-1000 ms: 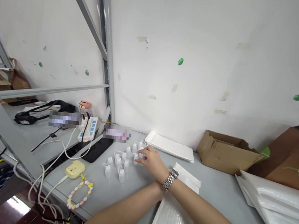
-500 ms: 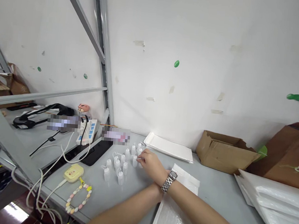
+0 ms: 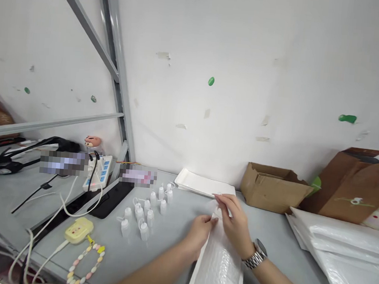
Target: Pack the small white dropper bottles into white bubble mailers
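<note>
A bubble mailer (image 3: 223,264) lies lengthwise in front of me, its open end facing away. My left hand (image 3: 199,233) pinches the left edge of that end between thumb and fingers. Over the mouth is my right hand (image 3: 233,223), a metal-banded watch (image 3: 256,254) on its wrist. Its fingers close on a small translucent white squeeze bottle, mostly hidden by the fingers and the mailer's edge. Left of my hands, several small white squeeze bottles (image 3: 139,215) with tethered caps stand upright in a loose group.
White flat mailers (image 3: 202,185) lie by the wall. An open cardboard box (image 3: 273,193) and a brown bag (image 3: 354,191) stand back right, with stacked bubble mailers (image 3: 335,256) in front. Left are a black phone (image 3: 113,201), yellow case (image 3: 78,229), beaded strap (image 3: 74,269), cables and power strip (image 3: 102,172).
My right hand has left the bottle group and moved right to the mailer's mouth. My arms are no longer crossed. The left hand now shows at the mailer's edge, and the view has shifted right.
</note>
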A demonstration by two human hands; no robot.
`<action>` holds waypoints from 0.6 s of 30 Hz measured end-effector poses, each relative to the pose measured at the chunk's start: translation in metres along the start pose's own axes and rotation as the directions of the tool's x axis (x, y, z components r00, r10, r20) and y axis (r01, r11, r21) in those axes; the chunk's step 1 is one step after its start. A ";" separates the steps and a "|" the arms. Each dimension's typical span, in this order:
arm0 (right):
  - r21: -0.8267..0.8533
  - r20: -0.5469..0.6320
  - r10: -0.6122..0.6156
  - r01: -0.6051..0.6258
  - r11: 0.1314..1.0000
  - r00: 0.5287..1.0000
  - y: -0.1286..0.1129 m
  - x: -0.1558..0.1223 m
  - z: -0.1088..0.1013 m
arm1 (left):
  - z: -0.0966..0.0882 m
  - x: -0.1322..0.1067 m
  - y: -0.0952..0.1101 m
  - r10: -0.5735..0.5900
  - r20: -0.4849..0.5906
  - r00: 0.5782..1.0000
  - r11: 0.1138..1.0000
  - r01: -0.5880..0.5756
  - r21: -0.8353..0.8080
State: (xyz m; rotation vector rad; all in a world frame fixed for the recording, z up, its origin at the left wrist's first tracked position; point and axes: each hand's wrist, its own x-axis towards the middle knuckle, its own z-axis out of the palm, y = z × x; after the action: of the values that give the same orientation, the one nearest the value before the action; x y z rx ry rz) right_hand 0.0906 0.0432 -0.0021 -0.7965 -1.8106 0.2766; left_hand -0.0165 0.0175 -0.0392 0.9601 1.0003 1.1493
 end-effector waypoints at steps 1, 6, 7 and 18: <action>-0.022 -0.028 0.010 -0.010 1.000 1.000 0.009 -0.007 -0.010 | 0.001 -0.002 0.002 -0.019 0.002 1.000 1.000 0.019 -0.014; -0.059 -0.088 0.115 -0.120 0.991 0.989 0.039 -0.032 -0.044 | 0.005 -0.006 0.006 -0.110 0.000 0.994 0.993 0.110 -0.043; -0.053 -0.099 0.138 -0.144 0.988 0.985 0.041 -0.034 -0.046 | 0.006 -0.007 0.006 -0.123 -0.001 0.992 0.991 0.123 -0.042; 0.217 0.007 0.477 -0.467 0.857 0.879 0.030 -0.035 -0.037 | 0.010 -0.012 0.009 -0.185 0.003 0.983 0.982 0.185 0.024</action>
State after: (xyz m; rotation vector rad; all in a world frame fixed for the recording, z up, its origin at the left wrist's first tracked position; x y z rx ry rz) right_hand 0.1420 0.0370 -0.0304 -1.0773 -1.4867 0.7544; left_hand -0.0103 0.0061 -0.0266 0.8688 1.0779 0.9812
